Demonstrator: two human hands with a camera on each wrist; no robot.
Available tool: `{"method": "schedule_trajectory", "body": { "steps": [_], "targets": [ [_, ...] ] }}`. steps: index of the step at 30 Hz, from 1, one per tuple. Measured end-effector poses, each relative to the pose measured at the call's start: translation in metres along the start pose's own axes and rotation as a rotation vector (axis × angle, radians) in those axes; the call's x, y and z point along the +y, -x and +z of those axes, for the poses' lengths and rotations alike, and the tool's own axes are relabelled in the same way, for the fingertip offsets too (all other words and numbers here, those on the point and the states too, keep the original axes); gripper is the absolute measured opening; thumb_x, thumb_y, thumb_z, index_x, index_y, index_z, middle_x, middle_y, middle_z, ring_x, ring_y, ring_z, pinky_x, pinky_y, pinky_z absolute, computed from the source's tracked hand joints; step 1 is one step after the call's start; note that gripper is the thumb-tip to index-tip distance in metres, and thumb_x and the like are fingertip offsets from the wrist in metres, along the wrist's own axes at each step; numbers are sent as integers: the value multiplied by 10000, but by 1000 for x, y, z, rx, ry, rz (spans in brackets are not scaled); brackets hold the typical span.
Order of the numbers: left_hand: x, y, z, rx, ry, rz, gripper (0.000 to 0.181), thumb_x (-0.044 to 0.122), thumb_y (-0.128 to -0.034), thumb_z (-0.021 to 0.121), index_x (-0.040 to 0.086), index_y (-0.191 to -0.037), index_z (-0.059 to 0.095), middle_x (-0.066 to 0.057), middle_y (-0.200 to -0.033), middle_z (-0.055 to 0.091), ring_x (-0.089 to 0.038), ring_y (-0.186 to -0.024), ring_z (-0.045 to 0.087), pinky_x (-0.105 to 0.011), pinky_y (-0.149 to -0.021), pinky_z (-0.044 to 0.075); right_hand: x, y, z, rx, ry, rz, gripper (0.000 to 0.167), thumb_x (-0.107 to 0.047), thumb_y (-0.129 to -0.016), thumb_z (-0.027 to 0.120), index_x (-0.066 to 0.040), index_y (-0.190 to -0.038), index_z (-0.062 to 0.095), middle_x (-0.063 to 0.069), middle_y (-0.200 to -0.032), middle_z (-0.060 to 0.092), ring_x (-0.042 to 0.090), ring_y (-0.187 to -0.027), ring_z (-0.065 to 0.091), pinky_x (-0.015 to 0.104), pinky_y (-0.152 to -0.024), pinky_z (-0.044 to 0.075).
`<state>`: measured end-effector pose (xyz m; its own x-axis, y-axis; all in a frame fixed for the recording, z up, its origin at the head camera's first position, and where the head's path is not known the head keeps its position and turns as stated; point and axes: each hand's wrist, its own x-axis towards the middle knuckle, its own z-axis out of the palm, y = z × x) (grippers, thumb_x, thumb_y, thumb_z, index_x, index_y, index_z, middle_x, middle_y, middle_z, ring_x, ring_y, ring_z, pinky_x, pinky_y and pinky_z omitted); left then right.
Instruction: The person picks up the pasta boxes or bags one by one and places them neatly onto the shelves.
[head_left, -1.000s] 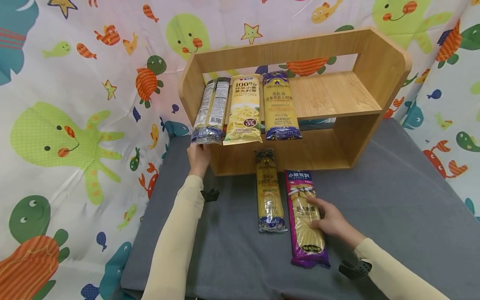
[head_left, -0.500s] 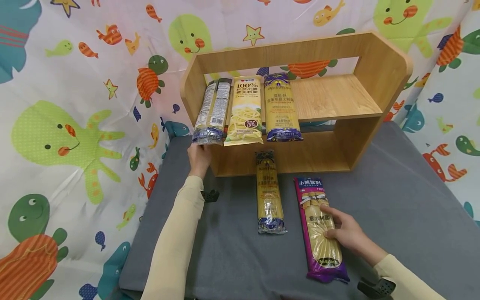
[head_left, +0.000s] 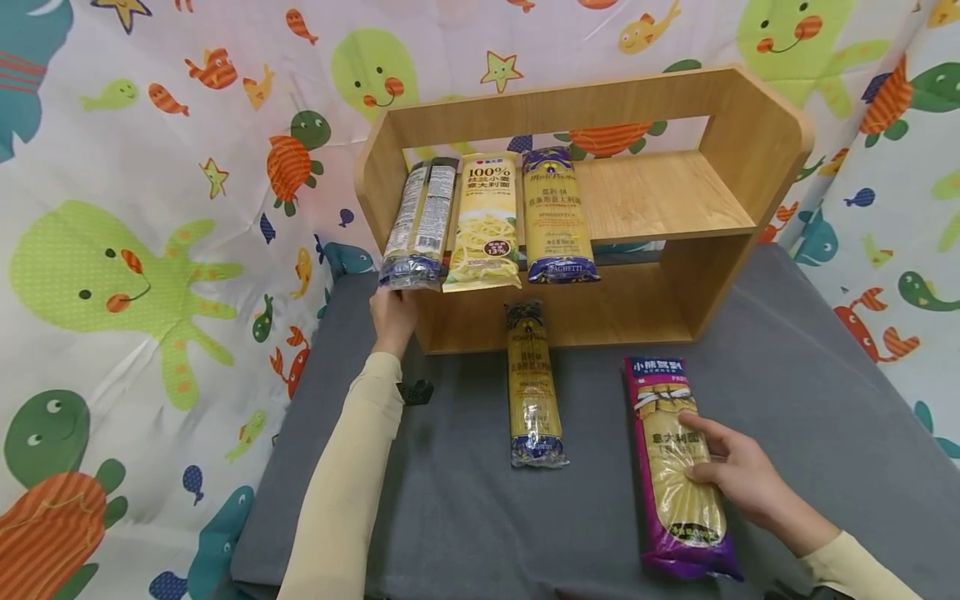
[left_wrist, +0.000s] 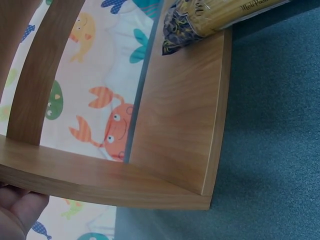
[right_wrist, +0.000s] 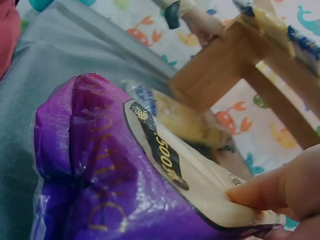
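Note:
At the lower left of the wooden shelf [head_left: 622, 302], my left hand [head_left: 393, 321] grips the edge of the side panel. Fingers [left_wrist: 31, 206] of that hand show behind the panel in the left wrist view; the rest is cut off. My right hand [head_left: 746, 475] holds a purple-and-pink bag of spaghetti [head_left: 678, 475] by its right side, thumb on the front. The bag's purple bottom end [right_wrist: 100, 160] fills much of the right wrist view. Between the hands, a yellow spaghetti bag [head_left: 534, 383] lies with its far end inside the lower compartment.
On the upper board rest a spaghetti bag with its label turned back [head_left: 422, 221], a cream noodle-picture pasta bag [head_left: 483, 221] and a blue-ended spaghetti bag [head_left: 558, 217]. Grey cloth [head_left: 465, 517] covers the table. A sea-animal print curtain [head_left: 150, 317] hangs behind and at the sides.
My right hand has moved right and toward me, carrying the purple spaghetti bag away from the yellow one on the table. My left hand stays on the shelf.

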<state>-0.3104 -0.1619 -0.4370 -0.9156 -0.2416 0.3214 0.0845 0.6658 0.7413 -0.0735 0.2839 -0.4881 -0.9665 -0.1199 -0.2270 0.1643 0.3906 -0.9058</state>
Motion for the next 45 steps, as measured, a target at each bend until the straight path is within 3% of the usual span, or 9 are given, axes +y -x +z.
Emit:
{"method": "schedule_trajectory", "body": {
  "steps": [2, 6, 9, 11, 17, 21, 28, 33, 45],
  "targets": [
    [0, 0, 0, -3, 4, -4, 348, 206, -1096, 444, 2, -1295, 644, -234, -1069, 708, -338, -807, 629, -387, -634, 441, -5, 2, -7, 11, 10, 2, 793, 71, -862, 687, 113, -1544, 285, 302, -1610, 297, 596, -1441, 213, 131, -799, 504],
    [0, -1, 0, -7, -5, -2, 353, 220, -1097, 447, 1, -1289, 647, -236, -1090, 708, -344, -824, 639, -410, -657, 459, -18, 5, -23, 1, -57, 46, 797, 38, -912, 659, 71, -1581, 225, 107, -1483, 547, 298, -1213, 645, 257, -759, 583],
    [-1, -1, 0, -2, -3, 14, 350, 218, -1096, 451, -9, -1261, 659, -251, -1055, 707, -363, -798, 641, -430, -653, 459, -36, 6, -34, -24, -102, 89, 794, 10, -952, 622, 62, -1597, 161, 124, -1371, 617, 59, -915, 697, 369, -721, 611],
    [-1, -1, 0, 2, -3, 33, 348, 212, -1096, 450, -18, -1240, 668, -260, -1016, 708, -372, -773, 642, -436, -646, 455, -50, 6, -42, -41, -98, 94, 785, -6, -969, 603, 71, -1596, 137, 235, -1363, 598, 85, -892, 704, 390, -721, 614],
    [-4, -2, -1, 11, -13, 62, 374, 224, -1105, 419, -23, -1211, 678, -263, -921, 698, -372, -690, 621, -431, -612, 436, -90, 1, -65, -95, -158, 82, 727, -24, -1000, 585, -77, -1621, 211, -207, -1126, 642, 98, -934, 715, 390, -739, 618],
    [-4, -2, -1, 14, -18, 36, 367, 213, -1100, 423, -25, -1239, 665, -262, -991, 709, -372, -743, 633, -451, -643, 461, -121, -2, -76, -110, -138, 84, 721, -34, -1013, 573, -88, -1620, 187, -272, -1082, 625, 76, -944, 703, 365, -748, 617],
    [-3, -2, -1, -3, -18, 19, 361, 232, -1103, 433, 3, -1290, 642, -246, -1060, 715, -365, -824, 657, -459, -691, 485, -163, -9, -95, -81, -177, 87, 611, -8, -1013, 571, -270, -1514, 339, -266, -1049, 680, 66, -921, 693, 322, -738, 608],
    [-4, -2, -1, -4, -24, 25, 354, 227, -1101, 440, -4, -1270, 649, -245, -1020, 719, -364, -768, 660, -435, -644, 468, -186, -29, -104, -80, -172, 102, 725, -49, -1024, 574, -230, -1620, 204, -284, -1040, 653, 34, -939, 678, 294, -769, 600],
    [-4, -2, 1, 1, -18, 39, 324, 190, -1095, 453, -14, -1234, 662, -246, -1054, 726, -384, -828, 693, -467, -685, 507, -229, -83, -99, -23, -83, 124, 735, -179, -1061, 535, -277, -1647, 102, 147, -1673, 126, 31, -1119, 533, 206, -867, 562]
  ]
}}
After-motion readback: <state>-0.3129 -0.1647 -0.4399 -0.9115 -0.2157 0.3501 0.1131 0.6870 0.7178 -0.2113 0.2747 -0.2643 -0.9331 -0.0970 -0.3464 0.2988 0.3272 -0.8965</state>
